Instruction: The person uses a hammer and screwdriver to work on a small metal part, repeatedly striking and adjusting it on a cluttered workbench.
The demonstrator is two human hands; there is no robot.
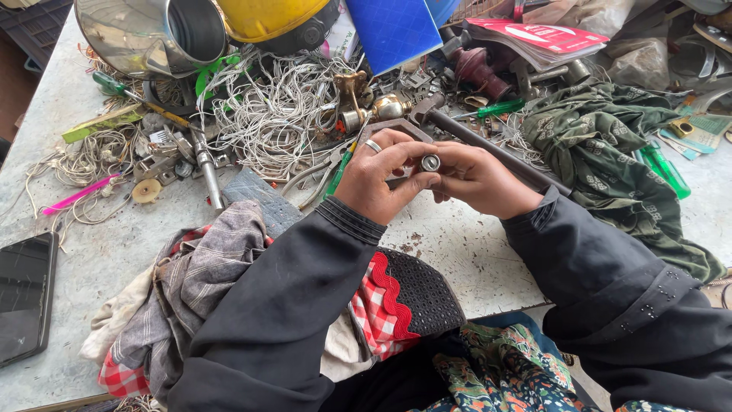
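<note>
Both hands meet above the worktop (457, 252), the left hand (379, 181) and right hand (476, 179) closed together on a small metal fitting (430, 162), apparently mid-fitting or inspection, so the next move likely needs a steady twist between fingertips.
</note>
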